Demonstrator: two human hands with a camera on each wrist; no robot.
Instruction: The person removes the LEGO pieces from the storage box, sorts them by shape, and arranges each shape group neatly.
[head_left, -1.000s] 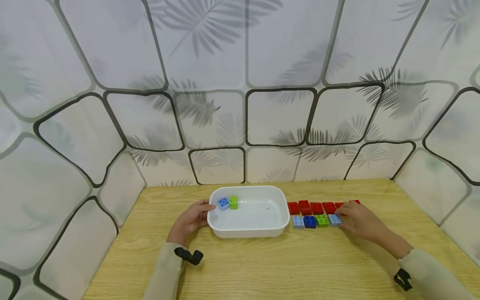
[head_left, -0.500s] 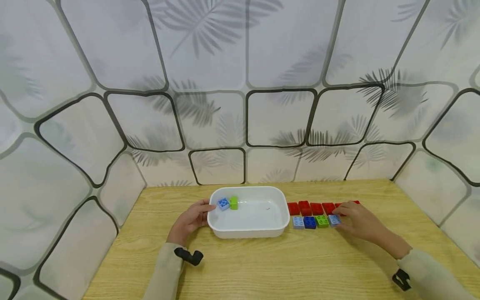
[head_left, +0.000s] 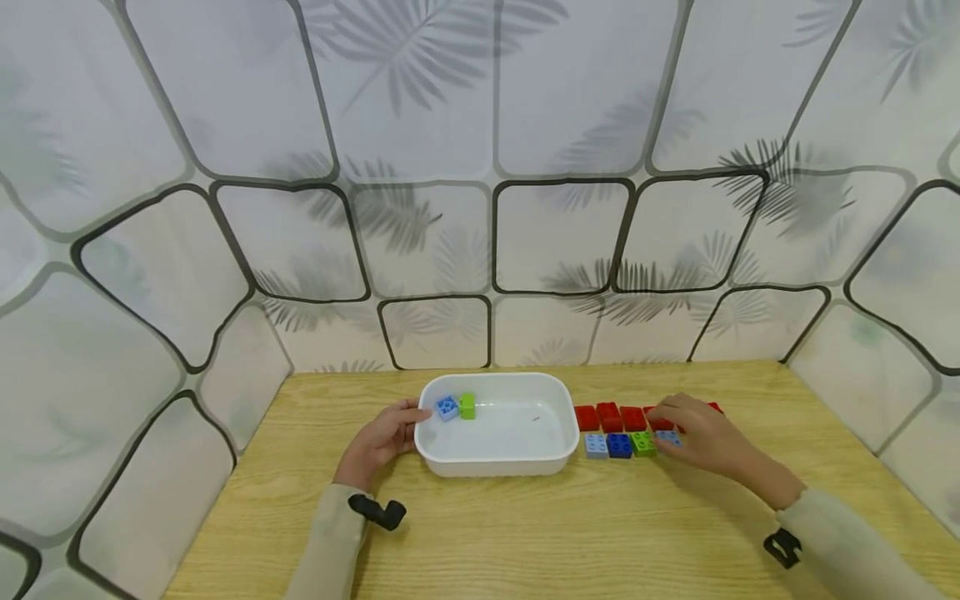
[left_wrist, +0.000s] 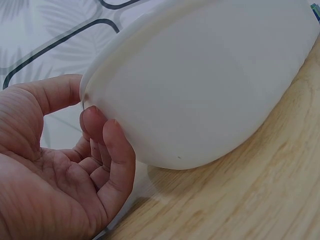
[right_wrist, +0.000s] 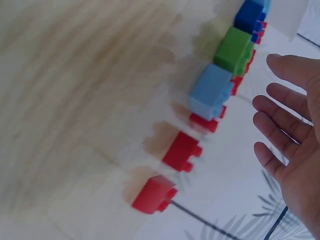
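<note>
My left hand grips the left end of a white plastic tub, with the thumb over the rim and curled fingers against the outer wall. Two toy building bricks lie inside: a light blue one with its hollow underside up, and a green one. Over the brick rows hovers my right hand, fingers spread and holding nothing. Below it sits the front row's rightmost brick, a light blue one, partly covered by the hand in the head view. Beside that stands a green brick.
The front row continues left with a dark blue brick and another light blue brick near the tub. Behind runs a row of several red bricks. A patterned curtain borders the wooden table at the back.
My right hand has come off the rightmost light blue brick, rising and shifting left over the rows. That brick stays in the front row. The left hand and tub have not moved.
</note>
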